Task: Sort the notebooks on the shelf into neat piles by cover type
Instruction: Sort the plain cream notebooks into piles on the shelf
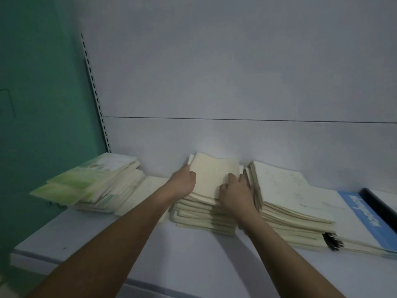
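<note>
Notebooks sit in three piles along the back of the white shelf [64, 237], against the pale wall panel [214, 72].

Middle pile [204, 216]: plain cream covers, edges uneven. Your left hand [182, 183] grips the top notebook [212, 175] at its left edge, fingers curled round it. Your right hand [235, 190] holds the same notebook at its right edge, fingers bent over the cover, knuckles close against the neighbouring stack. The far edge of this notebook curls slightly upward near the wall.

Left pile [96, 183]: green-and-white covers, fanned out and skewed, the lowest ones overhanging the shelf's left end. A loose cream sheet or cover [141, 194] lies flat between this pile and the middle one, partly under your left forearm.

Right pile [290, 205]: off-white covers with faint marks, stacked high, touching or nearly touching the middle pile; it crowds your right hand. At its lower right corner dark spiral bindings [332, 241] show.

Further right: a blue-and-white cover [363, 218] lying flat, lettering too blurred to read, and beyond it a dark rod-like object [380, 205], which I cannot identify.

Slotted metal upright [94, 93] runs up the wall at left, beside a green wall [38, 82].
</note>
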